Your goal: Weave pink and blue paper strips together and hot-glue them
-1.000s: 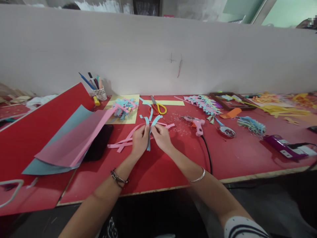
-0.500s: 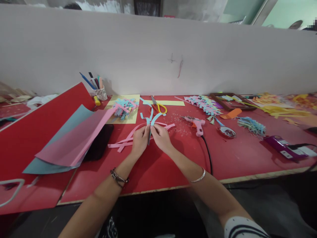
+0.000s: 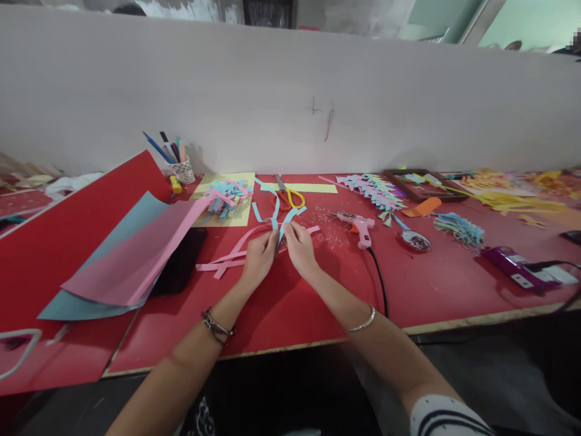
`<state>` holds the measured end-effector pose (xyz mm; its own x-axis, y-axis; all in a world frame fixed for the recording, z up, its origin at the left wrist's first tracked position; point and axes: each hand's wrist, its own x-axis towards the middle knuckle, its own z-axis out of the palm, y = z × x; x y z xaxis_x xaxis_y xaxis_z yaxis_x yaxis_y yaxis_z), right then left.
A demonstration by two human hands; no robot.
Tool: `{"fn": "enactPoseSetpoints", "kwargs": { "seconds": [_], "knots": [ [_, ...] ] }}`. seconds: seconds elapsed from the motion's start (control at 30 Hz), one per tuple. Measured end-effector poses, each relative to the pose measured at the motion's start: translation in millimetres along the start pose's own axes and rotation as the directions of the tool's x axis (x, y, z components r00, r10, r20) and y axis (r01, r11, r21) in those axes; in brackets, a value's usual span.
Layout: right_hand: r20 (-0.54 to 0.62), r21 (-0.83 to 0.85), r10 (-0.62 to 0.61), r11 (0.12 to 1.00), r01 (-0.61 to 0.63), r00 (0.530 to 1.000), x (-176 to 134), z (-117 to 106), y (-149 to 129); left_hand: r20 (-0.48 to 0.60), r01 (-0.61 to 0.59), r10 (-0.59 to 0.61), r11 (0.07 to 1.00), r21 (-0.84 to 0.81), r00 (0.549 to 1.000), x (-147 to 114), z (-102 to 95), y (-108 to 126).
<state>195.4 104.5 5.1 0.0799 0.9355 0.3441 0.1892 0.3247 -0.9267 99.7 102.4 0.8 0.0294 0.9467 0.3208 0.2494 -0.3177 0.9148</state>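
Observation:
Light blue paper strips [image 3: 290, 215] rise in loose curls from between my two hands, just above the red tabletop. My left hand [image 3: 260, 253] pinches them with thumb and fingers at their lower part. Close beside it, my right hand [image 3: 298, 247] is also closed on the blue strips, thumb up. Several pink paper strips [image 3: 235, 251] lie crossed under and to the left of my hands. Scissors with yellow handles [image 3: 297, 198] rest just beyond the strip ends. Where the strips pass between my fingers is hidden.
Left: pink paper sheet [image 3: 131, 266], blue sheet [image 3: 59, 310], pen cup [image 3: 184, 171] and cut paper pieces [image 3: 227, 198]. Right: pink glue gun [image 3: 361, 227] with black cord, spoon [image 3: 415, 240], fringed paper bundle [image 3: 460, 230] and purple power strip [image 3: 517, 266]. Behind rises a white partition [image 3: 204, 91].
My hands have moved slightly apart at the fingertips, the right one a little to the right. The blue strips have shifted and spread between them.

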Motion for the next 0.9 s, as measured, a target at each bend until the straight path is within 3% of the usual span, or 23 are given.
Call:
{"fn": "enactPoseSetpoints", "kwargs": {
  "seconds": [0.17, 0.27, 0.47, 0.7, 0.9],
  "knots": [
    [0.116, -0.237, -0.059, 0.968, 0.086, 0.992, -3.6, -1.0, -4.3, -0.041, 0.019, -0.018, 1.0, 0.021, 0.999, -0.7, -1.5, 2.0],
    [0.118, -0.283, -0.086, 0.952, 0.117, 0.989, -3.5, -0.9, -3.9, -0.079, 0.018, -0.016, 0.999, 0.027, 0.997, -0.6, -1.2, 4.6],
    [0.057, -0.195, -0.047, 0.979, 0.057, 0.997, -2.4, 0.9, -1.1, -0.137, 0.069, -0.076, 0.996, -0.056, 0.988, -1.9, 1.6, 2.9],
    [-0.031, -0.077, -0.025, 0.997, 0.022, 0.999, 0.9, -0.2, 1.4, -0.004, 0.03, -0.031, 0.999, -0.034, 1.0, -1.1, 0.6, 2.6],
    [0.124, -0.101, -0.05, 0.993, 0.063, 0.991, -3.4, 0.5, -3.5, -0.059, 0.039, -0.04, 0.999, -0.026, 0.997, -0.3, -0.6, 3.8]
  ]
}}
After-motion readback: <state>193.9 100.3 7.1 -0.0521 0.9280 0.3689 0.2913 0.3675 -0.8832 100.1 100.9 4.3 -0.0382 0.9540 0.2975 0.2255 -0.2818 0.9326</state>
